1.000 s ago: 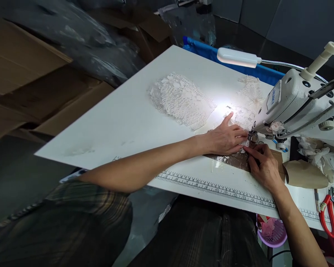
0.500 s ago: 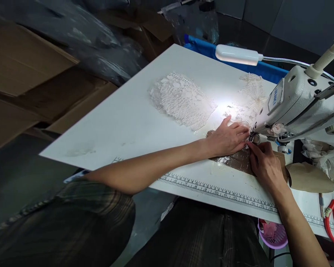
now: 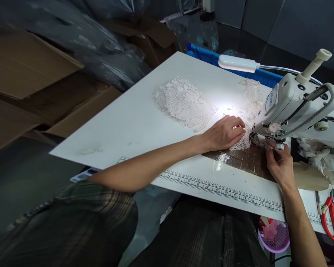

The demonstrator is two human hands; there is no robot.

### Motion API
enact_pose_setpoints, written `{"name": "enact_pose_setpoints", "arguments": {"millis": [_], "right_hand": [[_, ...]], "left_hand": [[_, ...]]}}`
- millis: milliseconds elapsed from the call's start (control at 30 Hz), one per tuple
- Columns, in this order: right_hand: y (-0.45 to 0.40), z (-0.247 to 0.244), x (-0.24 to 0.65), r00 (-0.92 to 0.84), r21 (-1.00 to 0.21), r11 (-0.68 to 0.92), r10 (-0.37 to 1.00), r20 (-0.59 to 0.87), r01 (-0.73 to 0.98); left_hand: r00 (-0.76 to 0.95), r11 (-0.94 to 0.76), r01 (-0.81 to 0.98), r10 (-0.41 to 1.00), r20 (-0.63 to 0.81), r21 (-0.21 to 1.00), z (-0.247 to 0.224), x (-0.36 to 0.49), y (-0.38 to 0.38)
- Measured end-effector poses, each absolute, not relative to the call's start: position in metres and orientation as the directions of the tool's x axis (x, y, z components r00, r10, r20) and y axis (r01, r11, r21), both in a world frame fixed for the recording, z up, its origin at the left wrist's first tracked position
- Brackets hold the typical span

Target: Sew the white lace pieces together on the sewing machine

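My left hand [image 3: 226,132] is over the near-left side of a piece of white lace [image 3: 241,142], its fingers curled in. Whether it pinches the lace I cannot make out. The lace lies partly on a shiny brown sheet [image 3: 239,159] and reaches the needle area of a white sewing machine [image 3: 291,100]. My right hand [image 3: 280,165] is bent closed at the right of the needle area, under the machine head. A round knob [image 3: 279,147] covers part of its fingers, and what they grip is hidden.
A pile of white lace pieces [image 3: 186,104] lies left on the white table [image 3: 122,126]. A lamp [image 3: 238,63] lights the work. Red-handled pliers [image 3: 330,218], white tulle [image 3: 320,157] and a purple basket [image 3: 278,239] are on the right. Cardboard boxes [image 3: 30,63] stand left.
My left hand has risen off the lace and curled its fingers. My right hand has moved right, away from the lace edge to beside the needle area, uncovering more brown sheet.
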State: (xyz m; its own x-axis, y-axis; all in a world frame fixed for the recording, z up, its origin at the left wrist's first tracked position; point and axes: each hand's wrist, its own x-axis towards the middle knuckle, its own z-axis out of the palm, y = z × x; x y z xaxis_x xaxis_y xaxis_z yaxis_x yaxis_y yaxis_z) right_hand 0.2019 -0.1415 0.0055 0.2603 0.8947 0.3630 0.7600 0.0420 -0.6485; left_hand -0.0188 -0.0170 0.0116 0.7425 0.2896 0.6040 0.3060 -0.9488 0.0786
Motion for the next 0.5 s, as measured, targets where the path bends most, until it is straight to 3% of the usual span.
{"name": "enact_pose_setpoints", "arguments": {"millis": [167,400,500], "right_hand": [[-0.141,0.004,0.196,0.206,-0.646,0.059,0.922,0.327,0.761],[-0.143,0.006,0.194,0.174,-0.624,0.069,0.931,0.319,0.778],[-0.143,0.007,0.193,0.157,-0.619,0.083,0.933,0.324,0.781]], "left_hand": [[0.834,-0.982,0.164,0.189,0.519,0.094,0.008,-0.012,-0.022],[0.887,-0.918,0.073,0.239,0.396,0.391,0.007,-0.009,-0.002],[0.884,-0.884,0.072,0.272,0.381,0.463,0.011,-0.008,0.002]]}}
